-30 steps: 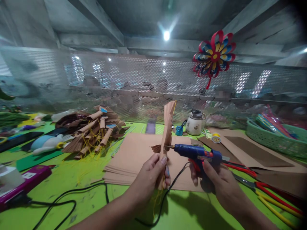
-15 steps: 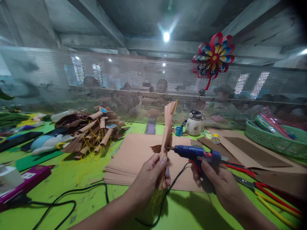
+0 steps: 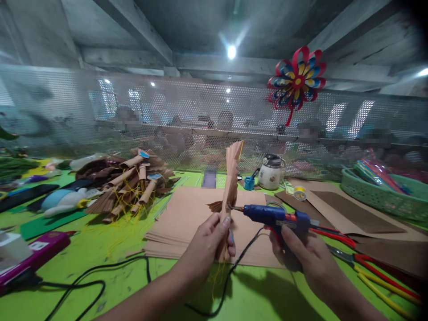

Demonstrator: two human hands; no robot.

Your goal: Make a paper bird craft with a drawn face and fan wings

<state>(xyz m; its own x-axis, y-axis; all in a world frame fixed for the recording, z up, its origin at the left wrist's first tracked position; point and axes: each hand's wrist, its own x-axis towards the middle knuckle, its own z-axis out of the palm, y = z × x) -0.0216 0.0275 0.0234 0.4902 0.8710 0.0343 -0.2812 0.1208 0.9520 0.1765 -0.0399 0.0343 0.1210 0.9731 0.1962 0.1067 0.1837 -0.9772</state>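
Observation:
Upright in my left hand [image 3: 212,236] is a pleated brown paper piece [image 3: 231,174], its folds fanning out at the top. My fingers wrap round its lower part, and yellow threads dangle below. A darker brown folded bit [image 3: 216,206] sticks out to its left. My right hand [image 3: 299,249] grips a blue glue gun [image 3: 274,213] by the handle. The gun's metal nozzle points left, close to the paper at its middle; whether it touches is hard to tell. Beneath both hands lies a stack of light brown paper sheets [image 3: 190,203].
A pile of finished-looking brown paper pieces [image 3: 140,178] lies left. A purple power strip [image 3: 40,254] and black cable [image 3: 96,265] sit at front left. On the right are scissors [image 3: 364,258] and a green basket [image 3: 371,196]. A white jug [image 3: 270,174] stands behind, near the perforated screen [image 3: 167,102].
The paper piece in my left hand has shifted slightly left. The glue gun has stayed almost in place, and the gap between its nozzle and the paper looks a little wider.

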